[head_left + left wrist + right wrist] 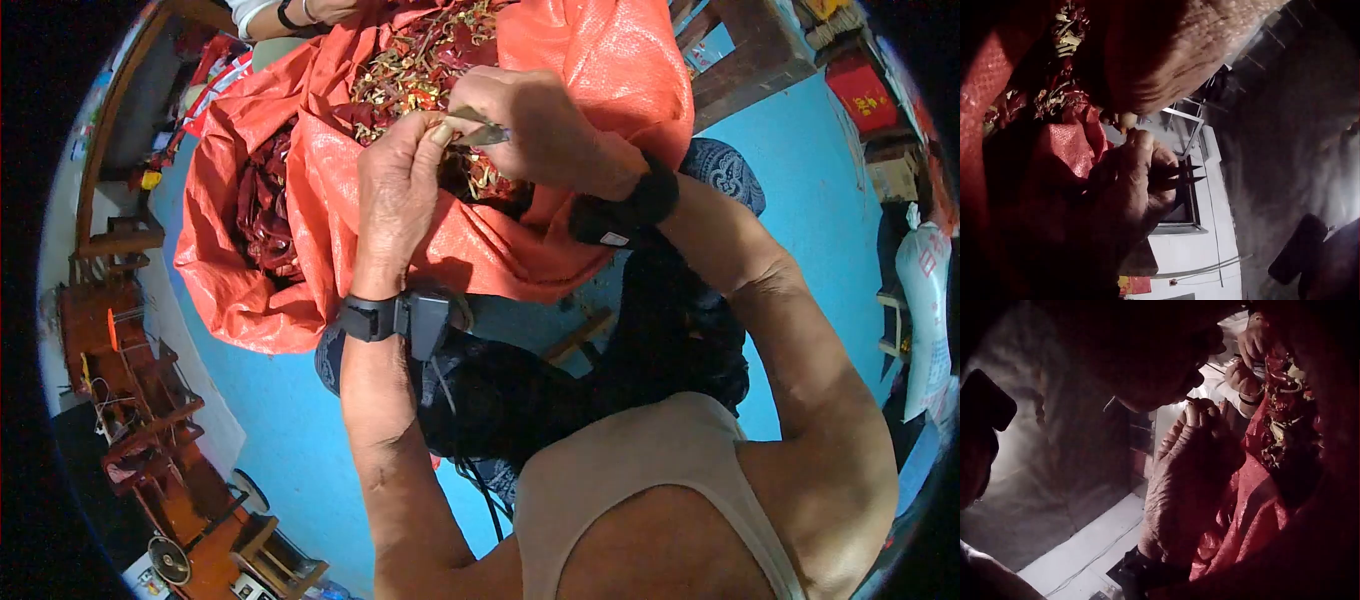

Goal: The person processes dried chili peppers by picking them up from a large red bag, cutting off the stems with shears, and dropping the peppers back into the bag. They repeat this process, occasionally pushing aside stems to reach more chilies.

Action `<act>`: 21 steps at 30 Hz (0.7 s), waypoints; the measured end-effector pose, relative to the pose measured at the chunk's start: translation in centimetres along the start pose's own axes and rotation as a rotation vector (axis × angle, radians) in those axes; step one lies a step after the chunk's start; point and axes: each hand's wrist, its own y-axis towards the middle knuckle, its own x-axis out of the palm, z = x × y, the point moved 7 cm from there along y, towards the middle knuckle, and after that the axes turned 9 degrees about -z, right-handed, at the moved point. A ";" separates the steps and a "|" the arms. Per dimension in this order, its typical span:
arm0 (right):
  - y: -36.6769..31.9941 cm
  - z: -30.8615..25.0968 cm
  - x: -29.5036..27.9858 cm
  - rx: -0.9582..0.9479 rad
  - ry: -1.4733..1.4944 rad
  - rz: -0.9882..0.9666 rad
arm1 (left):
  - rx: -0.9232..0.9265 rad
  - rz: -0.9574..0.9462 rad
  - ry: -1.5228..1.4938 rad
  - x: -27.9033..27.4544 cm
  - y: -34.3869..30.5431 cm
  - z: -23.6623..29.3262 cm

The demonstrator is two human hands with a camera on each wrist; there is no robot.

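My left hand (pixel 395 185) pinches a small piece, mostly hidden by the fingertips, that looks like a dried chilli. Close against it, my right hand (pixel 545 125) grips scissors (pixel 482 133), whose dark blades show between the two hands. Two pointed scissor tips stick out past the right hand (pixel 1141 175) in the left wrist view. Both hands are above an orange-red woven sack (pixel 480 250) heaped with dried red chillies and pale stems (pixel 440 60). In the right wrist view the left hand (pixel 1185 469) has its thumb raised against the fingers; the right hand there is in deep shadow.
Another sack fold at the left holds dark red chillies (pixel 268 210). Another person's hand (pixel 330 8) is at the sack's far edge. Wooden furniture (pixel 150 400) lines the left side, and a white filled bag (pixel 922 310) stands at the right. The floor (pixel 270 430) is blue.
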 end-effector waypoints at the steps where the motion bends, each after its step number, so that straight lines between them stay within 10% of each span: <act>1: -0.2 0.4 -0.2 0.111 0.167 -0.028 | 0.009 0.040 0.085 -0.1 -0.1 0.3; 4: -0.2 2.2 0.2 0.239 0.425 0.026 | -0.020 0.074 0.136 -0.5 -0.4 0.6; 6: -0.1 2.0 1.3 0.478 1.102 -0.207 | -0.122 -0.067 -0.518 0.9 -0.4 -1.9; 15: -0.2 2.6 3.4 0.377 1.059 -0.236 | -0.191 -0.116 -0.795 2.0 -1.3 -2.1; 18: -0.2 2.4 2.9 0.343 0.746 -0.310 | -0.198 -0.214 -0.944 2.7 -1.2 -2.8; 20: 0.1 -0.7 1.7 -0.012 -0.263 -0.260 | -0.255 -0.249 -0.877 3.0 -1.3 -2.8; 21: 0.0 -1.6 1.8 -0.082 -0.235 -0.268 | -0.254 -0.249 -0.877 3.1 -1.3 -2.5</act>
